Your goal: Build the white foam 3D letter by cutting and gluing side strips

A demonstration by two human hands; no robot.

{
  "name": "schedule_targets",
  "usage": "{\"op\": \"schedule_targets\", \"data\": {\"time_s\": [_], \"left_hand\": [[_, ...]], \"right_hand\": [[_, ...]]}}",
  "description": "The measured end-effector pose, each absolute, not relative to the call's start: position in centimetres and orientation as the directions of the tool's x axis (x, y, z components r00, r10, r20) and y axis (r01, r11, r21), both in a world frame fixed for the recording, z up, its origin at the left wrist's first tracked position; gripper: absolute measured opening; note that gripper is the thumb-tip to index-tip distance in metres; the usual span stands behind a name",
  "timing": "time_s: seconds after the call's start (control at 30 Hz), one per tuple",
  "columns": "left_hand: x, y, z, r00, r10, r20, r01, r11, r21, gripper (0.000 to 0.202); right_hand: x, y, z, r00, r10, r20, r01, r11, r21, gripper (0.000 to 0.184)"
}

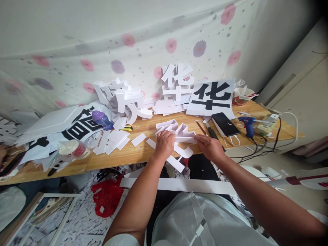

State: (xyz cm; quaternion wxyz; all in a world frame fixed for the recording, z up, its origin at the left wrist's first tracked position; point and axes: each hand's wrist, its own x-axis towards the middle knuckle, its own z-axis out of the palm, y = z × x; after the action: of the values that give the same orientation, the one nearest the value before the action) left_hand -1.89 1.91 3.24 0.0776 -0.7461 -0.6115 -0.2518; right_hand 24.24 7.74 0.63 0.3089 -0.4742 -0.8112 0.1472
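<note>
A white foam-board character with raised walls (183, 131) is at the table's front edge, its hollow side facing up. My left hand (164, 143) has its fingers curled over the left part of it. At its right end, my right hand (209, 146) pinches the wall between thumb and fingers. Below lies a flat white cut-out (176, 164), reaching past the table edge; whether it joins the walled piece I cannot tell. Small white strips (138, 139) lie left of my hands. A pencil (201, 127) and a dark-handled tool (212, 131) lie to the right.
A blue glue gun (248, 125), a phone on a box (225, 124), a power strip (268, 125) and cables are at right. Finished white characters (178, 77) and a printed sheet (191, 108) stand behind. A purple bottle (102, 120) is at left. A long white strip (197, 186) crosses my lap.
</note>
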Motion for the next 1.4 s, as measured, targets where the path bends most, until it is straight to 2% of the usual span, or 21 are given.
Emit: {"op": "schedule_targets", "data": {"time_s": [0.17, 0.27, 0.47, 0.67, 0.9, 1.1, 1.4], "left_hand": [[-3.5, 1.6, 2.9, 0.072, 0.820, 0.568, 0.953, -0.224, 0.203, 0.017], [-4.5, 1.7, 2.6, 0.061, 0.822, 0.566, 0.958, -0.206, 0.197, 0.012], [-5.0, 2.2, 2.3, 0.064, 0.812, 0.580, 0.956, -0.217, 0.198, 0.020], [-5.0, 2.3, 1.9, 0.062, 0.794, 0.605, 0.953, -0.227, 0.200, 0.021], [-4.9, 2.1, 1.6, 0.061, 0.769, 0.637, 0.951, -0.238, 0.197, 0.022], [-4.7, 2.3, 1.6, 0.051, 0.777, 0.627, 0.957, -0.217, 0.192, 0.021], [-4.6, 2.0, 1.6, 0.038, 0.801, 0.597, 0.958, -0.200, 0.208, 0.020]], "right_hand": [[24.2, 7.8, 0.9, -0.364, 0.868, 0.338, 0.694, 0.495, -0.522, 0.032], [24.2, 8.0, 1.0, -0.359, 0.877, 0.320, 0.701, 0.480, -0.527, 0.032], [24.2, 8.2, 0.7, -0.331, 0.890, 0.314, 0.671, 0.456, -0.584, 0.031], [24.6, 8.4, 0.5, -0.338, 0.895, 0.290, 0.653, 0.445, -0.613, 0.036], [24.6, 8.7, 0.4, -0.291, 0.933, 0.211, 0.708, 0.358, -0.609, 0.046], [24.7, 8.8, 0.2, -0.289, 0.934, 0.207, 0.713, 0.355, -0.604, 0.045], [25.0, 8.7, -0.4, -0.342, 0.912, 0.229, 0.622, 0.402, -0.672, 0.054]]}}
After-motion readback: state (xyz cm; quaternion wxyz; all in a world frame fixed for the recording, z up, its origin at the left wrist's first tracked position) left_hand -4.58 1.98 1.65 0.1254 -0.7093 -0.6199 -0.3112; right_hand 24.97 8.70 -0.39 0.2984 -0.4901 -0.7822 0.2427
